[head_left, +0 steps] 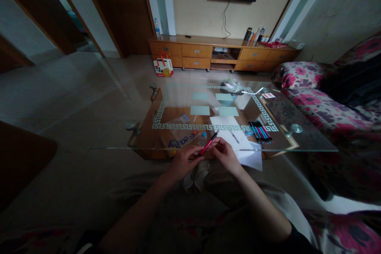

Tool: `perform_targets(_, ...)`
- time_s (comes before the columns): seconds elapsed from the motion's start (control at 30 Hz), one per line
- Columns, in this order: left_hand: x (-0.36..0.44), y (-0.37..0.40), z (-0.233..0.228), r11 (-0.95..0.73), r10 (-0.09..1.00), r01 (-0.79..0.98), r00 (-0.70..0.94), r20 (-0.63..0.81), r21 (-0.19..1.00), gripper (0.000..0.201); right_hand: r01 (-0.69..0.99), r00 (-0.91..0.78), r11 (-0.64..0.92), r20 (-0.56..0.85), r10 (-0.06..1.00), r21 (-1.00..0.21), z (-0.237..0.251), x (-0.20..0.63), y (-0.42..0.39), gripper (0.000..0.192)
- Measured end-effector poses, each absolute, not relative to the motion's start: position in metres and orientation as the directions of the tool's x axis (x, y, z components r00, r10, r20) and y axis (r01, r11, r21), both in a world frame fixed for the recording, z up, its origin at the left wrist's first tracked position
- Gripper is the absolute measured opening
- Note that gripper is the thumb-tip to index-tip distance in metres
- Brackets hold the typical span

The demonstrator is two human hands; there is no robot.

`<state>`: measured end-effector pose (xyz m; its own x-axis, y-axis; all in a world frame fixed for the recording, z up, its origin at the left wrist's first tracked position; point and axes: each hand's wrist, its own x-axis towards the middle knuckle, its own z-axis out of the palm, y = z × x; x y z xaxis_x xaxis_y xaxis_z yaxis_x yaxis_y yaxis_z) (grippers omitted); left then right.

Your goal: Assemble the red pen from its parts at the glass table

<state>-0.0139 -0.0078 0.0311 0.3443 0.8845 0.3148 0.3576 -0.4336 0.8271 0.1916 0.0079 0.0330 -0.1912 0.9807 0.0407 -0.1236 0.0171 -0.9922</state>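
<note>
Red pen, tilted, black-tipped

The desk across the middle of the frame has a clear, glossy glass top with a frosted key-pattern border and round polished metal studs at its corners, over a wooden frame. White matt paper sheets lie on it. The red pen, lower centre, looks like smooth, shiny plastic. At right, the sofa is flowered cloth. The cabinet at upper centre is varnished wood, and the floor is smooth, faintly reflective tile.
</note>
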Motion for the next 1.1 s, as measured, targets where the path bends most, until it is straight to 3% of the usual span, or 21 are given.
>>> perform_targets(0.13,-0.013,-0.010,0.032,-0.466,0.864,0.348,0.378,0.333,0.814,0.036,-0.145,-0.266,-0.023,0.017,0.964,-0.989,0.037,0.182,0.000,0.029)
perform_targets(0.3,-0.011,-0.013,0.034,-0.517,0.831,0.361,0.427,0.356,0.776,0.047,-0.080,-0.165,-0.034,-0.021,0.986,-0.996,0.044,0.208,0.016,0.031)
perform_targets(0.37,-0.010,-0.014,0.034,-0.508,0.836,0.366,0.428,0.343,0.780,0.046,-0.006,-0.067,-0.010,-0.010,0.998,-1.000,0.049,0.234,0.031,0.030)
perform_targets(0.43,-0.009,-0.015,0.033,-0.501,0.840,0.363,0.424,0.339,0.786,0.044,0.205,0.032,0.017,0.024,0.999,-0.979,0.054,0.267,0.045,0.034)
perform_targets(0.53,-0.009,-0.015,0.034,-0.483,0.848,0.358,0.420,0.325,0.799,0.039,0.653,0.158,0.000,0.136,0.978,-0.757,0.055,0.315,0.062,0.038)
perform_targets(0.6,-0.009,-0.016,0.035,-0.473,0.849,0.356,0.427,0.310,0.806,0.037,0.828,0.251,-0.093,0.217,0.943,-0.553,0.049,0.339,0.068,0.038)
perform_targets(0.67,-0.010,-0.015,0.036,-0.471,0.849,0.360,0.433,0.303,0.805,0.035,0.884,0.290,-0.160,0.247,0.925,-0.440,0.040,0.356,0.070,0.036)
perform_targets(0.83,-0.012,-0.013,0.036,-0.480,0.847,0.388,0.439,0.300,0.787,0.033,0.929,0.301,-0.232,0.225,0.927,-0.289,0.025,0.372,0.071,0.027)
perform_targets(1.1,-0.013,-0.012,0.036,-0.475,0.846,0.400,0.452,0.282,0.784,0.033,0.935,0.339,-0.302,0.211,0.917,-0.189,0.023,0.373,0.072,0.025)
